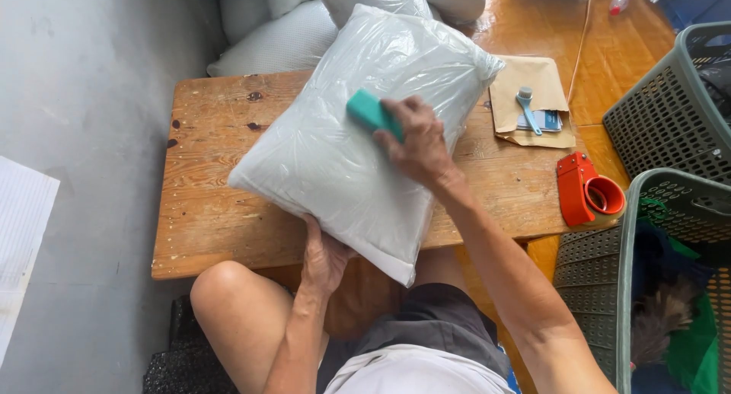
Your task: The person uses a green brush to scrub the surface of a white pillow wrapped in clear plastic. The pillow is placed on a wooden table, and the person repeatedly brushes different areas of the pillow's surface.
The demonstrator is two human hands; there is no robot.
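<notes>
A large white pillow wrapped in clear plastic [343, 143] lies slanted on a low wooden table [205, 211]. My right hand [415, 143] presses a small teal block [371, 112] down on the top of the pillow. My left hand [324, 253] grips the pillow's near edge from below, at the table's front edge. My bare knee shows under the table's near side.
An orange tape dispenser [585, 190] sits at the table's right edge. A brown envelope [529, 97] with a small grey-blue tool and cards lies behind it. Grey plastic baskets [670, 112] stand at the right. More bagged pillows [282, 36] are stacked beyond the table.
</notes>
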